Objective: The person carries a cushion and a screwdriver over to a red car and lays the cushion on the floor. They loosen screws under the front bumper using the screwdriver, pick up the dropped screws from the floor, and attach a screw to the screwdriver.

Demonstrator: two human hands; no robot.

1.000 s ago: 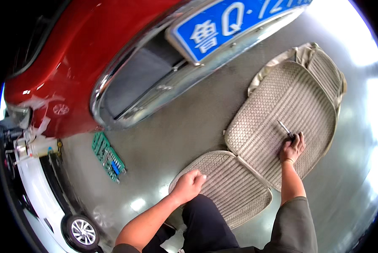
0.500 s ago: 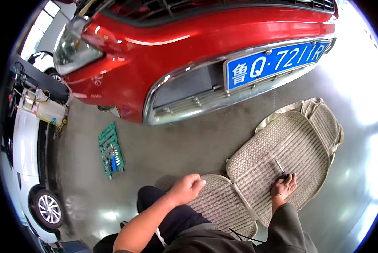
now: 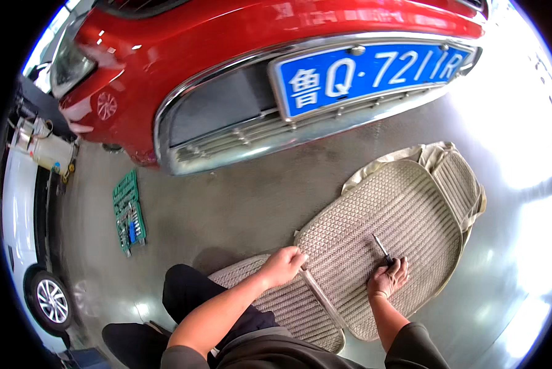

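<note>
A woven beige seat cover lies spread on the floor before me, its narrower headrest part at the far right. My right hand rests on it, fingers wrapped round the dark handle of a screwdriver. The metal shaft points away from me and slightly left. My left hand is closed in a fist above the cover's seam; whatever it may hold is hidden. Ahead stands a red car's front bumper with a blue licence plate in a chrome-edged opening.
A green tool case with sockets lies unfolded on the floor to the left. Beyond it, a white car with a silver-rimmed wheel stands near a cart carrying a pale container. Grey floor shows between case and cover.
The view has shifted right and nearer the bumper. My left hand has come forward to the cover's seam. The right hand keeps the screwdriver on the cover.
</note>
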